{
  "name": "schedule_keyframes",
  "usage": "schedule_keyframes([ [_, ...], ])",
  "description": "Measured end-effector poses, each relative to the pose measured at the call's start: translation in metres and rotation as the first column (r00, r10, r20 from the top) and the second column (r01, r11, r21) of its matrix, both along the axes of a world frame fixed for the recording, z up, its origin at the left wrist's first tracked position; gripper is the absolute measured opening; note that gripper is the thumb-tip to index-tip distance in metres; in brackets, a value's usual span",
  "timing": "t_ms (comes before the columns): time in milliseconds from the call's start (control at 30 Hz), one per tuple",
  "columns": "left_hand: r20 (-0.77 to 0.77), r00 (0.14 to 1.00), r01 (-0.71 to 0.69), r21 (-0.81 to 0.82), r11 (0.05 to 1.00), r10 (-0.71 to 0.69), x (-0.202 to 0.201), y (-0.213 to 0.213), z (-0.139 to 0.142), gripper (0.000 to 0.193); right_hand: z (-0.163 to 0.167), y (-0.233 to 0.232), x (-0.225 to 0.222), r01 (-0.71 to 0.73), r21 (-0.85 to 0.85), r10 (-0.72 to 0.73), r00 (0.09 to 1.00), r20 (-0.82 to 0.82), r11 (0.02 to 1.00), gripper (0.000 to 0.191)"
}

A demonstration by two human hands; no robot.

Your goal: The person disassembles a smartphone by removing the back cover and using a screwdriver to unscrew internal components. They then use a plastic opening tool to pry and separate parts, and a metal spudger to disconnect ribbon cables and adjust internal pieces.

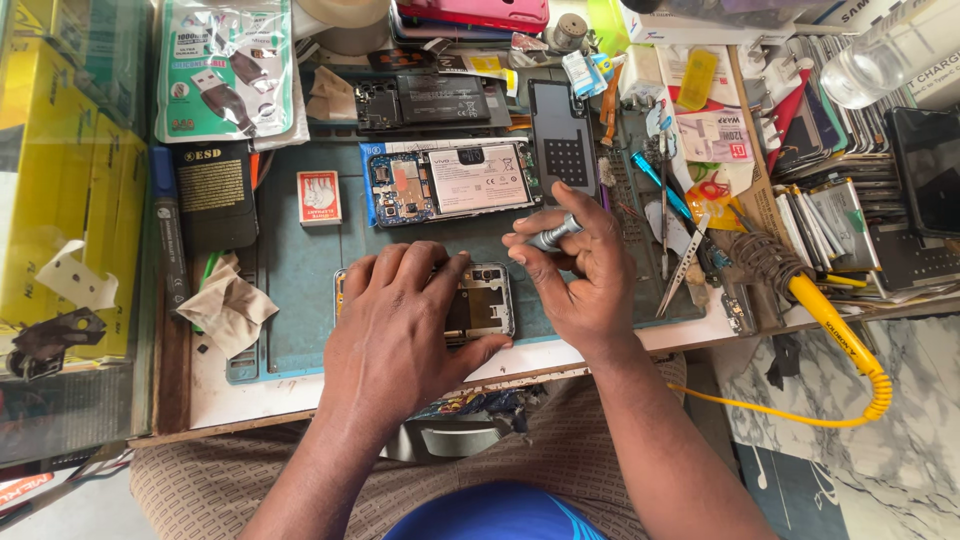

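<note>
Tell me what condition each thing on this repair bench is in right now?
Left hand: pressed flat on the opened phone.
Right hand: gripping a small screwdriver.
Opened phone: back off, insides exposed.
Second phone: open, battery and board showing.
Back cover: detached, lying flat.
Soldering iron: lying unused at the bench edge.
Cloth: crumpled.

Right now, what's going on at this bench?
A person is working on an opened phone lying on a blue-green mat. The left hand presses down on the phone, covering most of it. The right hand holds a small metal screwdriver beside it. A second opened phone with its battery showing lies just behind, and a yellow soldering iron rests at the right.
</note>
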State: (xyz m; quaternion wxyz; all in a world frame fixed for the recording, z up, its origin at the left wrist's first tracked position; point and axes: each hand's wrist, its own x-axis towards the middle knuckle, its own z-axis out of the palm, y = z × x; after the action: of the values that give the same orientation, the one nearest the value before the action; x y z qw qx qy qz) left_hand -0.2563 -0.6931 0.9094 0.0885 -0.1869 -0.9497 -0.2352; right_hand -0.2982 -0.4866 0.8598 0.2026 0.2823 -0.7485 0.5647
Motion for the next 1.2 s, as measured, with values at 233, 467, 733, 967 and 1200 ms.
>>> schedule_keyframes([
  [233, -0.019, 1.000, -0.005, 0.005, 1.000, 0.005, 0.006, 0.000, 0.001, 0.083, 0.000, -0.001, 0.005, 0.018, 0.003, -0.018, 1.000, 0.008, 1.000, 0.064],
  [467, -0.023, 1.000, -0.008, -0.002, 1.000, 0.008, 0.008, 0.002, 0.001, 0.083, 0.000, 0.001, 0.006, 0.114, 0.104, -0.109, 0.993, -0.047, 0.988, 0.059],
  [733, -0.029, 1.000, -0.010, 0.001, 1.000, 0.010, 0.009, 0.002, 0.000, 0.084, 0.012, 0.008, -0.001, 0.093, 0.189, -0.053, 0.977, -0.205, 0.978, 0.047],
  [967, -0.029, 1.000, -0.007, 0.012, 1.000, 0.008, 0.008, 0.001, 0.001, 0.083, 0.020, 0.007, -0.002, -0.014, 0.177, 0.040, 0.988, -0.148, 0.984, 0.037],
  [1200, -0.039, 0.999, -0.001, 0.037, 0.999, 0.003, 0.008, 0.002, -0.001, 0.084, 0.021, 0.005, 0.004, -0.122, 0.110, 0.127, 0.991, -0.035, 0.986, 0.036],
])
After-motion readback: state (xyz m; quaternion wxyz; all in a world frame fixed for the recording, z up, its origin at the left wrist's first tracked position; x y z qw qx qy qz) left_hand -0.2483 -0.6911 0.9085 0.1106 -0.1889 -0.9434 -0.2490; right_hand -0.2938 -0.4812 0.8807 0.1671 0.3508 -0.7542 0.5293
